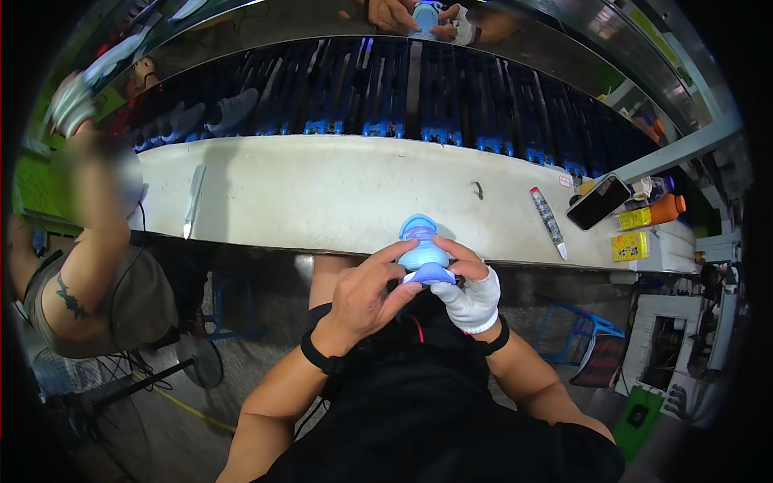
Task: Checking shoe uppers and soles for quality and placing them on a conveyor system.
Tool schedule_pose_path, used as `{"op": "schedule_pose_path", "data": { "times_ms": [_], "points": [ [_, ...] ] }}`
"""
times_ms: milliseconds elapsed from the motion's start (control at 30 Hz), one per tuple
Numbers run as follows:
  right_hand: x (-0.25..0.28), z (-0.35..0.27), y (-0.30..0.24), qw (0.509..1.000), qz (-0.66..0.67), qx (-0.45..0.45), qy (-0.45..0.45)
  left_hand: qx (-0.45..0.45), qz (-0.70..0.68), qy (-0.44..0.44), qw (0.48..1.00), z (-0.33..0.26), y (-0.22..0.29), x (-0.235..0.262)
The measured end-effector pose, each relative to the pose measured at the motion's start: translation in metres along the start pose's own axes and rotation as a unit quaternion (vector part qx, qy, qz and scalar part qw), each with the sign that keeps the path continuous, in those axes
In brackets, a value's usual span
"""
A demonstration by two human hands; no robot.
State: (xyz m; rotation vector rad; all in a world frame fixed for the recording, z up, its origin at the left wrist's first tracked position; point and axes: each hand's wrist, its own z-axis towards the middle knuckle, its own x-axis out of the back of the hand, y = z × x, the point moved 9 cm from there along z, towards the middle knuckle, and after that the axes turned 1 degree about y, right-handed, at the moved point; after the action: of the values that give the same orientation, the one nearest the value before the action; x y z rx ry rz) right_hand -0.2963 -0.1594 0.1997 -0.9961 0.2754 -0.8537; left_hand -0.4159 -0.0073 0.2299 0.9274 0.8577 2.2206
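Observation:
In front of my body, at the table's near edge, I hold a light blue shoe (pixel 423 256) with a darker blue-violet part at its near end. My bare left hand (pixel 366 290) grips its left side, thumb low and forefinger higher up. My right hand (pixel 471 291), in a white glove with bare fingertips, closes on the right side. Both wrists wear black bands. The shoe's underside is hidden.
A pale worktable (pixel 322 181) bears a white-handled knife (pixel 193 201), a marked cutter (pixel 548 223), a phone (pixel 599 201) and an orange bottle (pixel 667 210). Behind runs a blue-slatted conveyor (pixel 370 88) with grey shoes (pixel 233 111). A co-worker's arm (pixel 101 193) reaches up at left.

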Motion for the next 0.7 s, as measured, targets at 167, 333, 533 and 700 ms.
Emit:
{"op": "schedule_pose_path", "data": {
  "times_ms": [167, 333, 533, 700],
  "points": [
    [-0.001, 0.004, -0.003, 0.999, -0.027, 0.029, 0.003, 0.001, -0.018, 0.014, 1.000, -0.002, -0.005, 0.001],
    [0.000, -0.001, 0.005, 0.999, 0.010, -0.032, 0.007, 0.028, -0.054, 0.058, 0.996, -0.003, -0.003, 0.003],
    [-0.005, 0.013, 0.007, 0.997, 0.017, -0.069, 0.002, 0.106, -0.030, 0.003, 0.994, 0.004, -0.009, 0.014],
    [-0.024, 0.028, 0.005, 0.998, -0.013, -0.060, -0.021, 0.102, 0.043, -0.098, 0.989, 0.041, 0.004, 0.043]
  ]
}}
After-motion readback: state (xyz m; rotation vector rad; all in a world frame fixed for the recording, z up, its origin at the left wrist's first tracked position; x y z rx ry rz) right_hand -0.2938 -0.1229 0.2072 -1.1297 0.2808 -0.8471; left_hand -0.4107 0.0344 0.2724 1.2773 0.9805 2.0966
